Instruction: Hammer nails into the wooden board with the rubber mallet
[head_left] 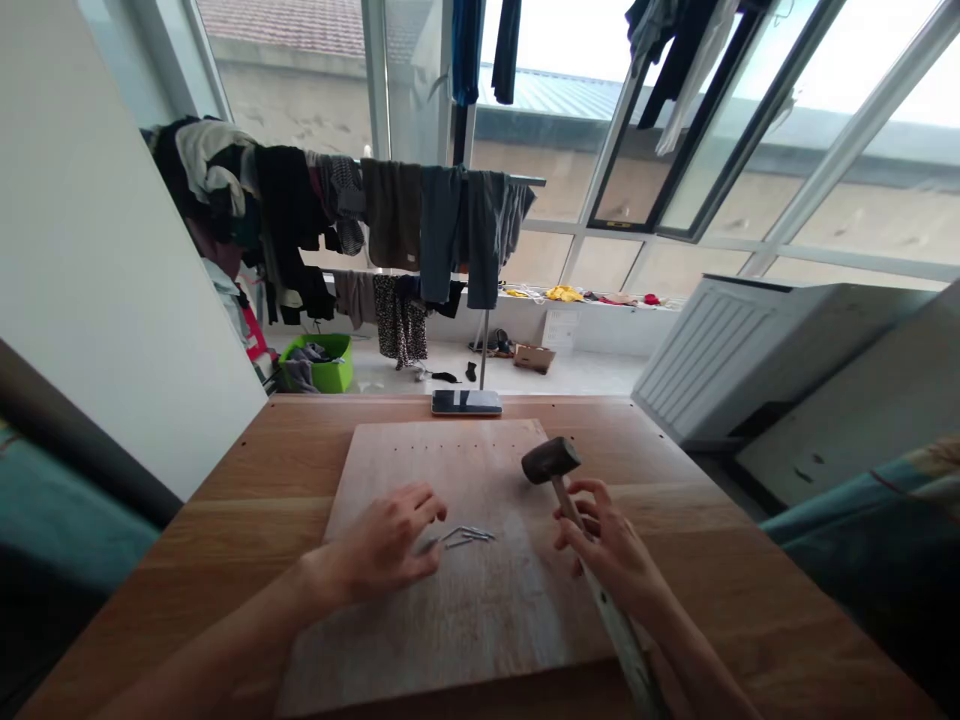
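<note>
A pale wooden board (450,620) lies flat on the wooden table. On its middle rests a small pile of metal nails (469,536). My left hand (401,535) is just left of the nails, its fingers curved and apart, with nothing visible between them. A rubber mallet (551,460) with a dark head and a wooden handle is at the right of the board. My right hand (600,535) has its thumb and fingers loosely around the handle, below the head. A row of small dark holes or marks runs along the board's far edge.
A phone (466,402) lies at the far edge of the wooden table (247,520). Beyond stand a drying rack hung with clothes (394,215) and a green basket (334,370). White walls or panels rise at the left, and a white appliance (727,350) stands at the right.
</note>
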